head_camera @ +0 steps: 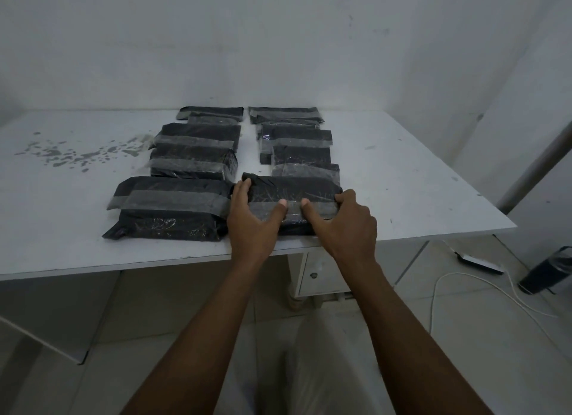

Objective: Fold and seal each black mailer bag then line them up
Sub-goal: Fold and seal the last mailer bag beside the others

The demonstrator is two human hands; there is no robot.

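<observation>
Black mailer bags point(198, 139) are laid out in two columns on a white table point(402, 173), with a narrow strip of bare tabletop between the columns. Each bag is folded over and crossed by a grey band of tape. All of them are closed, so what is inside is hidden. Each is bulged out as if packed.

The front right bag point(297, 188) is set near the table's front edge and is gripped at both ends. The left hand point(250, 216) is curled over its left end, with the fingers wrapped round the fold and the thumb pressed down on the grey tape band point(292, 210). The right hand point(343, 219) is curled round the right end in the same way, and its thumb is laid on the same band, close to the other thumb.

The front left bag point(173, 210) lies flat just beside the left hand. Whether the two touch cannot be told. Behind each front bag, further bags are overlapped one on another towards the wall point(278, 43). The farthest pair is set near the table's back edge.

Grey stains point(77, 154) are scattered over the left part of the tabletop. Under the table a small white cabinet with a round knob point(313, 275) can be seen. On the floor at the right, a white cable point(464, 278) is trailed past a power strip point(479, 261) and a dark container point(548, 272), whose contents cannot be made out.
</observation>
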